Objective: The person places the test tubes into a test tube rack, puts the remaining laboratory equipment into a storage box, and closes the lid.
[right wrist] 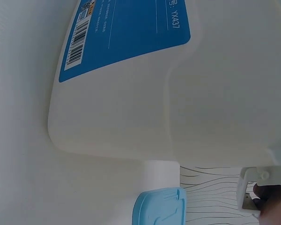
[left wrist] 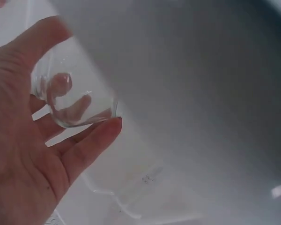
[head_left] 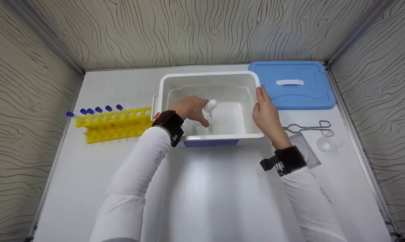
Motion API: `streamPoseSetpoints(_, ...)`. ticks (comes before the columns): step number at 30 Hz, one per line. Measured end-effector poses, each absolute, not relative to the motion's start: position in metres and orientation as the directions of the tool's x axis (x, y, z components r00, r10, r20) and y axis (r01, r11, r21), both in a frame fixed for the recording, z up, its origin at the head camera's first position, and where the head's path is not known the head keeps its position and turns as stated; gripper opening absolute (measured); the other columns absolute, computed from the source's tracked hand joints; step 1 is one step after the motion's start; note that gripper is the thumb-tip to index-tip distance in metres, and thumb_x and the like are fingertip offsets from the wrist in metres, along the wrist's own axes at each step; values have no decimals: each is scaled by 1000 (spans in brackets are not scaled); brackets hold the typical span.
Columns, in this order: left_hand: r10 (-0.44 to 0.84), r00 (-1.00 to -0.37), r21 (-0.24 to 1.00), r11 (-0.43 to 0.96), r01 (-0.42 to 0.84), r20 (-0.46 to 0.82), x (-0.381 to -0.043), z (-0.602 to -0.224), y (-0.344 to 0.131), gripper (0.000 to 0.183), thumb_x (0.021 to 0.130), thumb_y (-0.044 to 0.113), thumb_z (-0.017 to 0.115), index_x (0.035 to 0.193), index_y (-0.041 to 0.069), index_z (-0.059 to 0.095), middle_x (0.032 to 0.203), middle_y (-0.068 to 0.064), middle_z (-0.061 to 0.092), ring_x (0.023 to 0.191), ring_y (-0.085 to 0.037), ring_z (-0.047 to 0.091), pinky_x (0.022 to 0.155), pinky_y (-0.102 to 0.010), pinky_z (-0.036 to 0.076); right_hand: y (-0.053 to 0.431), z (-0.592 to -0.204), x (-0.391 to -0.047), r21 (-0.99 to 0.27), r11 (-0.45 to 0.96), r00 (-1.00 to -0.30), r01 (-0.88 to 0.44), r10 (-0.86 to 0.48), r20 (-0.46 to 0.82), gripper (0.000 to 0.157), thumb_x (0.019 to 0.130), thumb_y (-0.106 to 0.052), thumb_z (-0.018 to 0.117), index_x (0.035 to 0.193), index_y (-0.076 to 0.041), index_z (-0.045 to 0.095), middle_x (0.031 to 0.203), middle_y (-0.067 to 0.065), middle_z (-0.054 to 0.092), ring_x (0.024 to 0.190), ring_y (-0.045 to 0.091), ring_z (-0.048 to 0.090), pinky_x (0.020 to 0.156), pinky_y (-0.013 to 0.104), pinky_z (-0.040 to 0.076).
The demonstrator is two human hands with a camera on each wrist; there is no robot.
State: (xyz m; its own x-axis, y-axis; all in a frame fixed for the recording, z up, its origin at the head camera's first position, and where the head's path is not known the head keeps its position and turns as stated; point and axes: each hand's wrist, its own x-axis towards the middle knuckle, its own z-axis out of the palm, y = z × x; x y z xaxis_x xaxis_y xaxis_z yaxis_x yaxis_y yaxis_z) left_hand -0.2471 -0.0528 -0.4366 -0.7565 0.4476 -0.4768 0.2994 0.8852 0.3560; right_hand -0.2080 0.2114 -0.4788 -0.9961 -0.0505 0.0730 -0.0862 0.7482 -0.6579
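Observation:
My left hand (head_left: 191, 108) reaches inside a white plastic storage box (head_left: 209, 137) and holds a glass alcohol lamp with a white rounded cap (head_left: 211, 105). Thumb and fingers curl round its clear glass body (left wrist: 82, 101) in the left wrist view, where the box wall hides part of it. My right hand (head_left: 267, 116) grips the box's right side at the rim. In the right wrist view, a few of its fingers (right wrist: 276, 206) show at the white side handle (right wrist: 253, 180); the rest of that hand is out of that view.
A blue lid (head_left: 293, 95) lies at the back right. Crucible tongs (head_left: 306, 128), a round glass vessel (head_left: 323, 144) and a grey square sheet (head_left: 311, 156) lie right of the box. On the left stands a yellow test tube rack (head_left: 113, 126), with several blue-capped tubes (head_left: 98, 110) behind.

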Motion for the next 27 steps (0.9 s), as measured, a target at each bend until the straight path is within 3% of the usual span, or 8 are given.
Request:
streamPoseSetpoints(6, 417, -737, 275, 908, 316, -531, -249, -432, -44, 51, 75, 36, 83, 117, 15, 63, 115, -2, 68, 101, -21, 59, 91, -40, 51, 207, -479, -207, -639, 764, -995, -92, -55, 78, 57, 98, -2, 33, 153, 8, 22, 163, 27, 16, 151, 41, 21, 124, 51, 24)
streamPoseSetpoints(12, 475, -710, 297, 880, 372, -520, -253, -427, -28, 49, 74, 30, 85, 114, 13, 63, 110, -4, 68, 95, -21, 58, 88, -37, 51, 209, -479, -208, -622, 777, -994, -99, -42, 106, 56, 98, -2, 32, 152, 9, 24, 163, 28, 19, 151, 41, 23, 123, 50, 26)
streamPoseSetpoints(20, 460, -684, 239, 886, 398, -566, -262, -438, -19, 48, 74, 25, 85, 115, 14, 63, 110, -2, 67, 94, -19, 55, 82, -33, 47, 210, -479, -207, -619, 782, -996, -78, -33, 84, 57, 98, -2, 32, 153, 7, 23, 163, 27, 17, 151, 42, 22, 123, 52, 25)
streamPoseSetpoints(27, 453, -661, 156, 875, 458, -598, -261, -450, -25, 46, 73, 22, 86, 111, 11, 63, 109, -5, 68, 94, -21, 58, 80, -34, 50, 209, -476, -206, -598, 797, -996, -83, -45, 79, 57, 98, -4, 32, 153, 6, 24, 164, 26, 18, 151, 42, 22, 123, 52, 26)
